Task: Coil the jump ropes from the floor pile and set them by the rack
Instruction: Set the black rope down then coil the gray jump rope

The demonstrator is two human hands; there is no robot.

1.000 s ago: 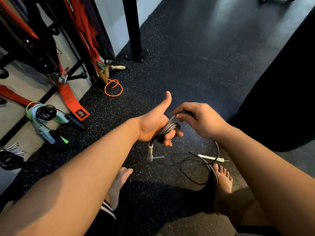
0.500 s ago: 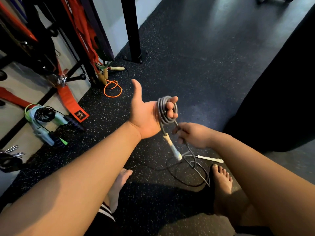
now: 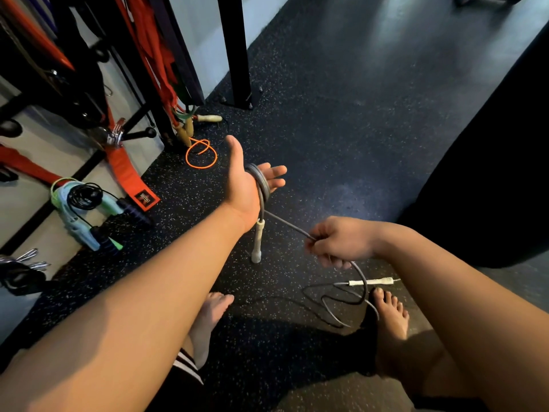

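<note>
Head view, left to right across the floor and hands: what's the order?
Green-and-blue rope bundle → orange rope → left hand, grey rope wound round it → right hand pinching that rope.

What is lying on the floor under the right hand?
Loose loops of the grey jump rope and its white handle, beside a bare foot. The right hand covers the stretch it pinches.

A black rubber floor [image 3: 341, 120] flecked with white specks fills the room, and a soft sheen of light lies on it at the far end. A pale wall [image 3: 208, 40] stands at the left, behind a black steel rack upright [image 3: 234, 49] bolted down at its foot.
</note>
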